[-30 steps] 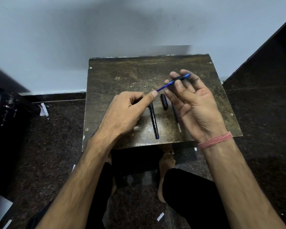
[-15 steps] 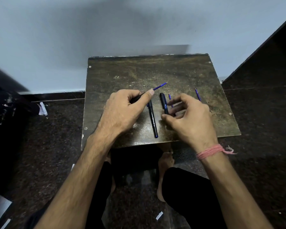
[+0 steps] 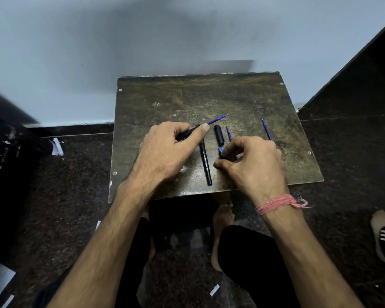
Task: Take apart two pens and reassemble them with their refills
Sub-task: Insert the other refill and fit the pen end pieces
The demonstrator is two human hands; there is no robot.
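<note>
My left hand (image 3: pixel 165 152) grips a black pen barrel (image 3: pixel 188 132), and a blue refill (image 3: pixel 217 120) sticks out of it toward the upper right. Just right of that hand, a whole black pen (image 3: pixel 205 162) lies on the worn wooden board (image 3: pixel 187 94). Beside it lie a black cap (image 3: pixel 219 134) and a loose blue refill (image 3: pixel 229 133). A second loose blue refill (image 3: pixel 266 130) lies farther right. My right hand (image 3: pixel 251 162) rests on the board, its thumb and fingertips pinched on a short dark pen piece with a blue end (image 3: pixel 220 150) below the cap.
The board is a low stool top against a pale wall (image 3: pixel 142 41). Dark speckled floor (image 3: pixel 65 185) surrounds it, with paper scraps (image 3: pixel 57 147) at the left. My bare feet and black trousers are under the front edge. Another person's foot (image 3: pixel 382 234) is at the far right.
My right hand let go of the blue refill's far end, dropped to the board and closed its fingertips on the small piece below the cap. The left hand stayed put with the barrel.
</note>
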